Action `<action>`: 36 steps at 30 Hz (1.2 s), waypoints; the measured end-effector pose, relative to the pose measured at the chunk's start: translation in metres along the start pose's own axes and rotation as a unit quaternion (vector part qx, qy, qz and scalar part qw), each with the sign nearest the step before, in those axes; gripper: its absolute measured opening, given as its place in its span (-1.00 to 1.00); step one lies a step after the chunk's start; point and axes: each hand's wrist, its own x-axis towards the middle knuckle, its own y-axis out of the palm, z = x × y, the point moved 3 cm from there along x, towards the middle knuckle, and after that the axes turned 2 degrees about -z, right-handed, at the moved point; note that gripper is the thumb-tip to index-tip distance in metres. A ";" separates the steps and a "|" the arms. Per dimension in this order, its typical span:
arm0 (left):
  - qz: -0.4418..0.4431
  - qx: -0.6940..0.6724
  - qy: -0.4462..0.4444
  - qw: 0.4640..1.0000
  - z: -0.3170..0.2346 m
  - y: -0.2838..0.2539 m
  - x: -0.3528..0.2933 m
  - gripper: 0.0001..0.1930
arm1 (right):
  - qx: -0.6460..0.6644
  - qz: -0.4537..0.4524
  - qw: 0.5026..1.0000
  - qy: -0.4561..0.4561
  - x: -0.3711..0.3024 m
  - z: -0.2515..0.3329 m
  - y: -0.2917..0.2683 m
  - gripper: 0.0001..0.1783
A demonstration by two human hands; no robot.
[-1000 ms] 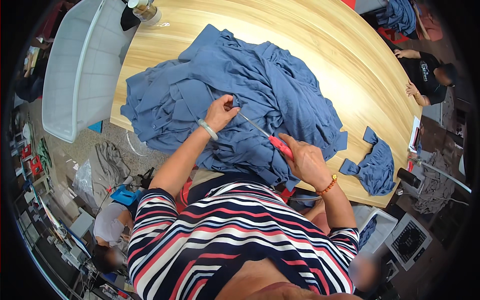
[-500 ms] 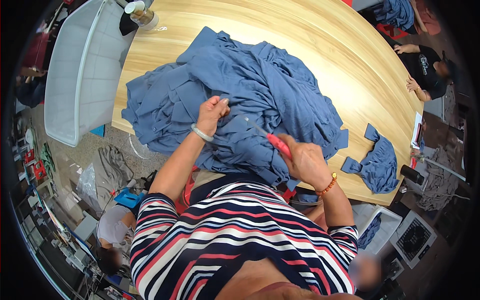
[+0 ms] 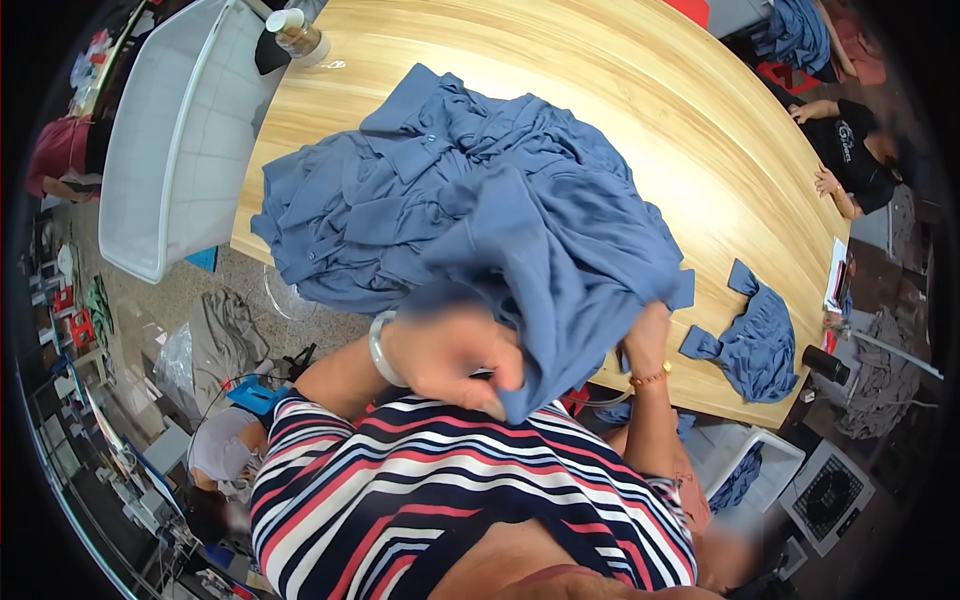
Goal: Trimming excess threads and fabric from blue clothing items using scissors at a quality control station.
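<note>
A large heap of blue garments (image 3: 370, 200) with collars and buttons lies on the wooden table. My left hand (image 3: 455, 355), with a pale bangle at its wrist, is raised close to my chest and pinches a corner of a blue garment (image 3: 545, 260). That garment's cloth is lifted and drapes from the pinch back over the heap. My right hand (image 3: 648, 335), wearing a beaded bracelet, is at the garment's right side with its fingers closed and partly hidden by the cloth. The red-handled tool it held does not show.
Toward the table's right end lies a small gathered blue piece (image 3: 755, 340). A capped jar (image 3: 297, 38) stands at the far left corner, beside a big white bin (image 3: 150, 150). A person (image 3: 855, 150) has hands on the right table edge. A white tub (image 3: 760, 465) stands below.
My left hand has come back toward my chest, drawing up cloth from the heap. My right hand has moved right to the garment's side, and the red-handled tool has gone out of sight.
</note>
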 end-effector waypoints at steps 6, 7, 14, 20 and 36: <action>-0.197 0.116 -0.186 0.956 0.093 -0.008 0.016 -0.84 | -0.179 -0.096 0.967 0.152 -0.046 -0.188 -0.077 -0.72; -0.158 0.192 -0.201 0.948 0.111 -0.007 0.022 -0.83 | -0.201 -0.142 0.942 0.229 -0.057 -0.202 -0.097 -0.67; -0.191 0.447 -0.056 0.872 0.127 -0.026 0.019 -0.88 | -0.016 0.036 0.848 0.529 -0.098 -0.317 -0.166 -0.75; -0.405 0.678 -0.116 0.602 0.110 -0.110 -0.075 -0.51 | 0.183 0.179 0.906 0.337 -0.076 -0.166 -0.077 -0.83; -0.410 0.780 -0.071 0.467 -0.010 -0.257 -0.045 -0.88 | 0.064 0.170 0.980 -0.084 0.061 0.075 -0.040 -0.64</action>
